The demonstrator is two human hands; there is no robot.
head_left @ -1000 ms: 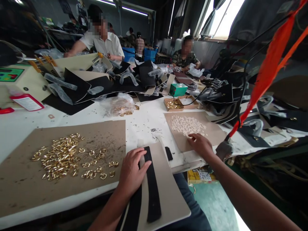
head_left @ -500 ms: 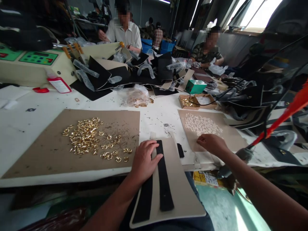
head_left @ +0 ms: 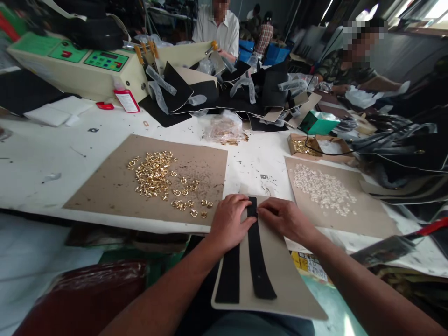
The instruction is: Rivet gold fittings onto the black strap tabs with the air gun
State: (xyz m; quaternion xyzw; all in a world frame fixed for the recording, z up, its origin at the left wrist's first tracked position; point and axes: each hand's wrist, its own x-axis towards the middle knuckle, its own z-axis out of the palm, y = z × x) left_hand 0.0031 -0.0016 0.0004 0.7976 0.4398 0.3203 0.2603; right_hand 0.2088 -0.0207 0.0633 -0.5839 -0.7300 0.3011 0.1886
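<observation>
A beige panel [head_left: 285, 280] with black strips lies over the table's front edge and my lap. My left hand [head_left: 229, 221] is closed on its upper part, fingers and thumb pressed against the longer black strip [head_left: 261, 266]. My right hand [head_left: 289, 219] is pinched at the strip's upper right edge; whatever sits between the fingertips is hidden. Left of the hands, gold-coloured metal buckle-like fittings [head_left: 154, 172] lie heaped on a brown board [head_left: 112, 186]. Small pale pieces [head_left: 324, 189] are spread over another brown board [head_left: 371, 210] to the right.
A beige machine [head_left: 91, 70] with green control panels stands back left, beside a red bottle [head_left: 126, 99]. Black and beige panels [head_left: 241, 95] are piled behind. Cardboard boxes [head_left: 304, 145] and a green box [head_left: 319, 122] stand right. Several people sit beyond the table.
My right hand has come from the pale pieces on the right board to the strip beside my left hand. The view has turned left. My left hand keeps its place on the panel.
</observation>
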